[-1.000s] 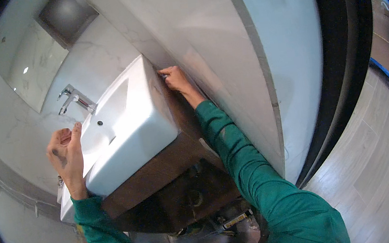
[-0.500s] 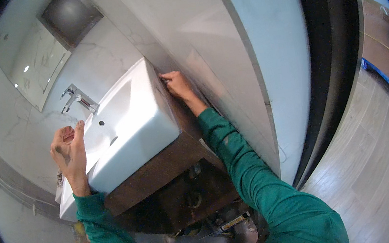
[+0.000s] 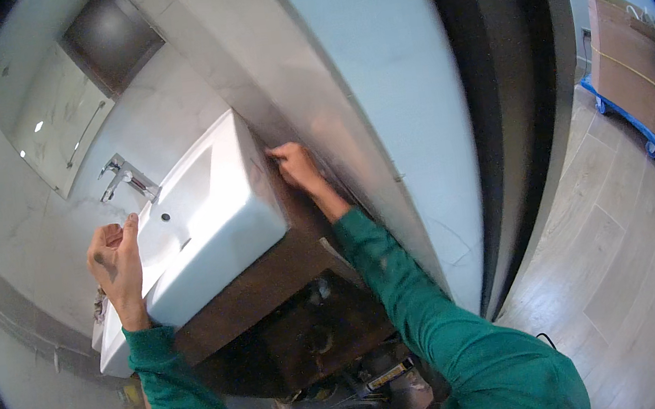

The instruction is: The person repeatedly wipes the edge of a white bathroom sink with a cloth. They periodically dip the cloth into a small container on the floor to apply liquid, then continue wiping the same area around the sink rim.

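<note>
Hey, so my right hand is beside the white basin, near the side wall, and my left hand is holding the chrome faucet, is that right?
Not quite: the left hand isn't holding the chrome faucet. The head view shows it raised near the white basin, apart from the faucet. The right hand is beside the basin, near the side wall.

two hands, one sink, one faucet

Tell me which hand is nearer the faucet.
Left: the left hand is raised on the near side of the faucet; the right hand is farther off, beside the basin's right side.
</note>
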The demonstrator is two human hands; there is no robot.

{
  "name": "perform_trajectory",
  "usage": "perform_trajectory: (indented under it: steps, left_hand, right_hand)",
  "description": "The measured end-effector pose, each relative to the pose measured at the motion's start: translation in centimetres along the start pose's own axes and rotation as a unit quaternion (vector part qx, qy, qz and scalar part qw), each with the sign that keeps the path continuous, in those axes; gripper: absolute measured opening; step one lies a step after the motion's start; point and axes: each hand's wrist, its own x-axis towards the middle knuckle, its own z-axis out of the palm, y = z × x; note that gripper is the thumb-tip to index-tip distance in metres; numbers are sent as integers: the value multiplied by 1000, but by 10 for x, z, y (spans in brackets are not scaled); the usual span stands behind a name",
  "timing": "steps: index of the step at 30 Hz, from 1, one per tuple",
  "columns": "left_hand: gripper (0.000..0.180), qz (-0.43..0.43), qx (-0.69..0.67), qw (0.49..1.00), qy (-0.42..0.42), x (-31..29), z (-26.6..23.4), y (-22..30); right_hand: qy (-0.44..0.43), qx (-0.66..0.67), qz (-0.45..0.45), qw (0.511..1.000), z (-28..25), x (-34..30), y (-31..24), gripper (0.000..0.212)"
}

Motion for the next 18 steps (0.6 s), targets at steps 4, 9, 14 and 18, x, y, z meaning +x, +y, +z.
perform_trajectory:
  steps: [4,9,14,18]
  left_hand:
    - [44,-21,0,999,-28,-3,-2,0]
    - [46,-31,12,999,-16,-3,-2,2]
    - [47,-26,-13,999,-24,-4,0,0]
    - [45,-27,-6,999,-31,-2,1,-2]
  right_hand:
    - [29,1,41,999,-26,-53,-36,45]
    - [81,25,-12,996,-20,-47,-66,41]
    - [44,-8,-20,999,-8,-22,-35,43]
    - [16,25,44,999,11,22,-10,45]
